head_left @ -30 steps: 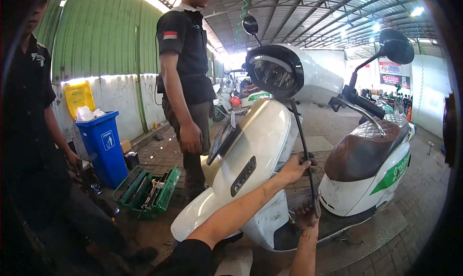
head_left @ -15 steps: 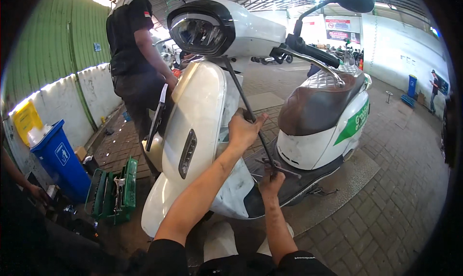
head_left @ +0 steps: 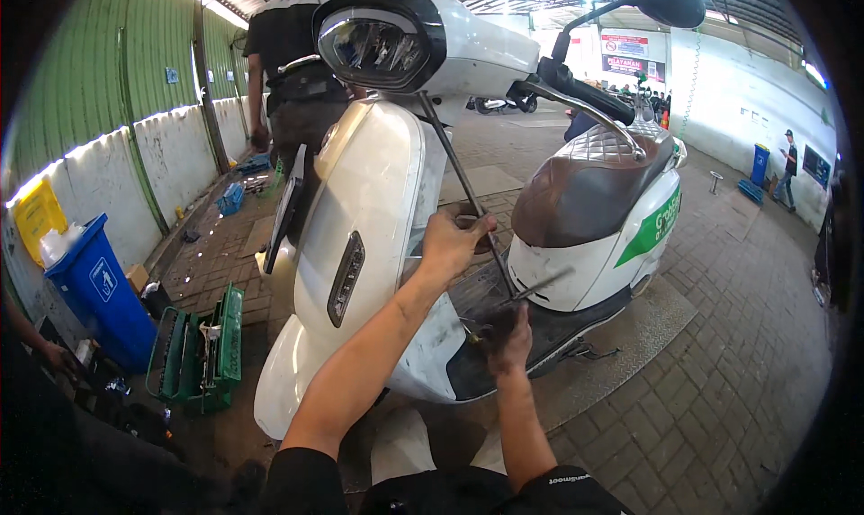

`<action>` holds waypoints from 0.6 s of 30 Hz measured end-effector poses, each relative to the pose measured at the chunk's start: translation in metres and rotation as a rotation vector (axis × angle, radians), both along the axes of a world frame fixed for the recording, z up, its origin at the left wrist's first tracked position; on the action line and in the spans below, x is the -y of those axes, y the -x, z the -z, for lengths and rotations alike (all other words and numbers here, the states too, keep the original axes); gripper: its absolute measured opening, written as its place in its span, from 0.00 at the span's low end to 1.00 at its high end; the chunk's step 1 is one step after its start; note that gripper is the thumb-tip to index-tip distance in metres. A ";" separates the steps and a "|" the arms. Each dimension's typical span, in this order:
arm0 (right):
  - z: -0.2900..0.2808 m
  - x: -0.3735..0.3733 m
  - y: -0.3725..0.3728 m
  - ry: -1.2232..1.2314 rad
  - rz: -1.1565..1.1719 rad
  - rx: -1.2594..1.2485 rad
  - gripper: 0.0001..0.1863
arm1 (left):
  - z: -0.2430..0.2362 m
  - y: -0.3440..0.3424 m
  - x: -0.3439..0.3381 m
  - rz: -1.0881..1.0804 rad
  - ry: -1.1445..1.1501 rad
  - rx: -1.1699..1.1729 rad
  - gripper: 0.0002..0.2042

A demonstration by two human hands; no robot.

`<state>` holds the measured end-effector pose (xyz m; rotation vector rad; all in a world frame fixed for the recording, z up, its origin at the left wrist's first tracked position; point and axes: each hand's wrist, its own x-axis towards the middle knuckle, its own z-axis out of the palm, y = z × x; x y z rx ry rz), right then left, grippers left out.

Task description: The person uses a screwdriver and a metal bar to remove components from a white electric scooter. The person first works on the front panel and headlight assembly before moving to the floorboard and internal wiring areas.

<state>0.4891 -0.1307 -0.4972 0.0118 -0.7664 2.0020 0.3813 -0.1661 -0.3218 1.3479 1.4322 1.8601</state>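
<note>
A white scooter [head_left: 364,187] stands in front of me, its headlight [head_left: 378,52] facing left. From beneath its handlebar cover a long dark T-handle wrench [head_left: 450,155] slants down toward me, with the upper tip hidden by the cover. My left hand [head_left: 453,248] is closed around the shaft beside the front panel. At the lower end, over the footboard [head_left: 472,367], my right hand [head_left: 511,340] grips the tool by its crossbar; motion smears its fingers.
An open green toolbox [head_left: 220,353] sits on the paving at left, near a blue bin [head_left: 103,290]. A person in dark clothes [head_left: 301,92] stands behind the scooter. Another person's hand [head_left: 61,358] shows at far left. A metal plate [head_left: 621,353] lies under the scooter.
The wrench's crossbar has turned to a different angle, with my right hand moving along with it. My left hand stays on the shaft. The person behind the scooter has turned and moved away.
</note>
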 end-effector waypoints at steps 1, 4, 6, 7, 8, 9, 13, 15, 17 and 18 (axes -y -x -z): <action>-0.009 0.009 -0.003 0.031 0.510 0.348 0.25 | -0.007 -0.008 0.004 -0.084 0.039 0.002 0.16; -0.002 0.019 -0.009 -0.517 1.286 0.527 0.26 | -0.003 -0.001 -0.010 -0.273 0.033 -0.110 0.20; -0.026 0.030 -0.010 -0.677 1.387 0.595 0.25 | 0.004 0.009 -0.010 -0.394 0.010 -0.227 0.21; -0.037 0.030 -0.016 -0.847 1.522 0.659 0.25 | 0.000 0.004 -0.012 -0.392 0.013 -0.213 0.20; -0.034 0.023 -0.016 -0.847 1.531 0.661 0.25 | -0.002 0.001 -0.013 -0.391 0.017 -0.199 0.20; -0.026 0.012 -0.013 -0.704 1.320 0.567 0.25 | 0.000 0.001 -0.017 -0.385 0.014 -0.200 0.20; -0.045 0.007 -0.012 -0.559 1.051 0.626 0.22 | 0.005 0.010 -0.024 -0.430 -0.066 -0.260 0.27; -0.036 0.006 -0.010 -0.642 1.086 0.543 0.20 | 0.004 0.008 -0.022 -0.416 -0.040 -0.241 0.27; -0.034 0.007 -0.006 -0.724 1.118 0.460 0.17 | 0.003 0.005 -0.018 -0.447 -0.036 -0.248 0.26; -0.035 0.009 -0.001 -0.767 1.119 0.520 0.14 | 0.000 0.006 -0.016 -0.449 -0.038 -0.249 0.26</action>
